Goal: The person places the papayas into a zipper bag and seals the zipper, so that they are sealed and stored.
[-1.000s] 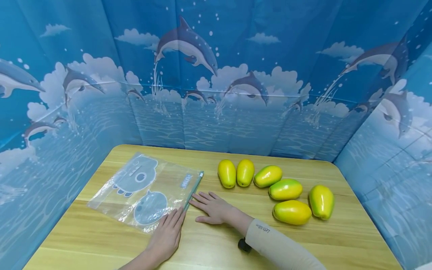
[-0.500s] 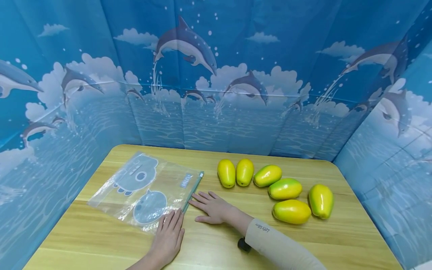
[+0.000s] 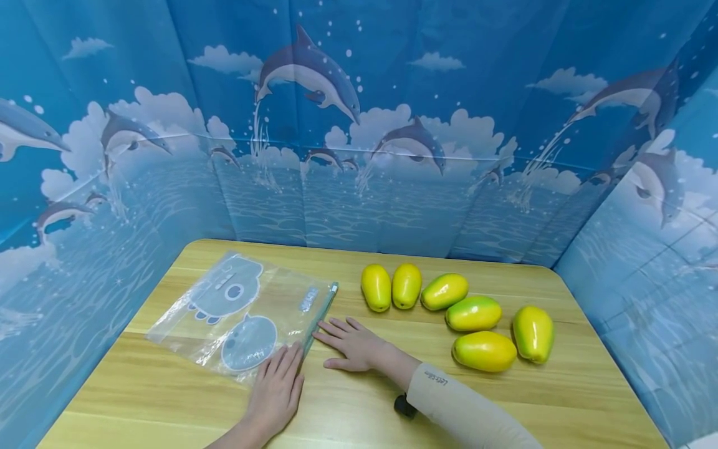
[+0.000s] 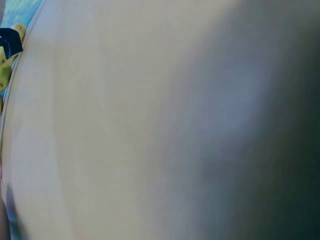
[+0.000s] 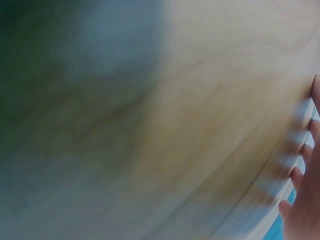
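Note:
A clear zip bag [image 3: 288, 305] with pale blue cartoon animal prints lies flat on the table. Its green zip strip [image 3: 322, 313] runs down the right side, with a slider at the far end. My left hand [image 3: 275, 391] rests with extended fingers on the bag's near right corner. Across the strip, my right hand [image 3: 354, 347] lies palm down, fingers spread, its fingertips at the strip's edge. In the right wrist view the right hand's fingers [image 5: 300, 180] show only at the right border. Most of the left wrist view is blurred table surface.
Several glossy yellow-green fruits, like mangoes or small papayas, lie to the right; one fruit [image 3: 533, 335] is farthest right. The wooden table [image 3: 157, 386] meets a dolphin-print curtain [image 3: 359, 206] at the back and sides. A black object [image 3: 404, 406] sits under the right forearm.
My left hand has slid slightly toward me and left along the bag's near corner. The right hand has stayed in place, and the bag and fruits look unmoved.

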`<state>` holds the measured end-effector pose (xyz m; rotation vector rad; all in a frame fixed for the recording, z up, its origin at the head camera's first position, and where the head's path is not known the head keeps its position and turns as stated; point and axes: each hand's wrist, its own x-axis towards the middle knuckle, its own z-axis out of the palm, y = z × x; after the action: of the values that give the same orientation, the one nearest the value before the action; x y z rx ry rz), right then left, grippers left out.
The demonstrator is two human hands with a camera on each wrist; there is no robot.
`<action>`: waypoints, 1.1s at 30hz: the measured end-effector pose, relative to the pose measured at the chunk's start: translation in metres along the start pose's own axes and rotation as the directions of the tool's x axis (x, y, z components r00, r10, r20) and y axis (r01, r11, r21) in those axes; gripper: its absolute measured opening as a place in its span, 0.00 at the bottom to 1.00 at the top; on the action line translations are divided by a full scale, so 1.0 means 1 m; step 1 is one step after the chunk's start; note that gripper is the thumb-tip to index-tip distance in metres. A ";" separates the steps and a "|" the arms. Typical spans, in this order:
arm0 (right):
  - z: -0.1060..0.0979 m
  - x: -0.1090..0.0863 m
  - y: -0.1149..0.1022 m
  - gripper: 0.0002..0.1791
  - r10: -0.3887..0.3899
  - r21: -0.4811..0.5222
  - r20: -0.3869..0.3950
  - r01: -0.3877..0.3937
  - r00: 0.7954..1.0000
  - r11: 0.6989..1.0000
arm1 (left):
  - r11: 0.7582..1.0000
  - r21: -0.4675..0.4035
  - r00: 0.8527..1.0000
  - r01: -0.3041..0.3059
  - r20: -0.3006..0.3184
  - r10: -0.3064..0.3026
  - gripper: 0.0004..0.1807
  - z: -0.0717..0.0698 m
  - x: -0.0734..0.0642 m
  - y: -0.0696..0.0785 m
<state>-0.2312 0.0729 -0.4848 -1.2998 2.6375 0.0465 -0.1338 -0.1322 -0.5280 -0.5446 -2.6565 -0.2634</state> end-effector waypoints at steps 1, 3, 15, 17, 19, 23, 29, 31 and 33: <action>0.000 0.000 0.000 0.36 0.001 -0.003 -0.002 -0.001 1.000 1.000 | 1.000 0.005 1.000 0.001 -0.011 -0.001 0.28 0.000 0.001 -0.001; 0.000 0.001 0.000 0.36 0.003 -0.011 -0.002 -0.003 1.000 1.000 | 1.000 0.025 1.000 0.001 -0.031 0.000 0.27 -0.001 0.002 -0.002; -0.002 0.002 0.000 0.36 0.010 0.001 0.007 -0.010 1.000 1.000 | 1.000 -0.022 0.982 -0.008 -0.187 0.004 0.29 -0.004 0.006 -0.008; -0.002 0.002 0.000 0.36 0.008 0.001 0.001 -0.008 1.000 1.000 | 0.999 -0.053 0.977 -0.013 -0.213 0.001 0.29 -0.005 0.007 -0.008; -0.002 0.002 -0.001 0.36 0.009 -0.001 0.003 -0.009 1.000 1.000 | 0.996 -0.090 0.970 -0.020 -0.244 -0.002 0.29 -0.006 0.008 -0.009; -0.002 0.003 0.000 0.36 0.008 -0.011 0.001 -0.008 1.000 1.000 | 0.987 -0.155 0.956 -0.037 -0.293 -0.010 0.29 -0.007 0.011 -0.010; -0.002 0.004 -0.001 0.36 0.009 -0.006 0.000 -0.009 1.000 1.000 | 0.968 -0.245 0.948 -0.047 -0.318 -0.034 0.33 -0.006 0.013 -0.013; -0.002 0.004 -0.001 0.36 0.010 -0.006 0.000 -0.010 1.000 1.000 | 0.961 -0.273 0.946 -0.043 -0.320 -0.049 0.33 -0.006 0.014 -0.013; -0.003 0.004 -0.001 0.36 0.011 -0.002 0.000 -0.011 1.000 1.000 | 0.955 -0.294 0.942 -0.041 -0.331 -0.062 0.33 -0.007 0.014 -0.014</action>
<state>-0.2328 0.0687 -0.4824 -1.2855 2.6452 0.0516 -0.1491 -0.1415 -0.5172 -0.5224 -2.2978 -0.7034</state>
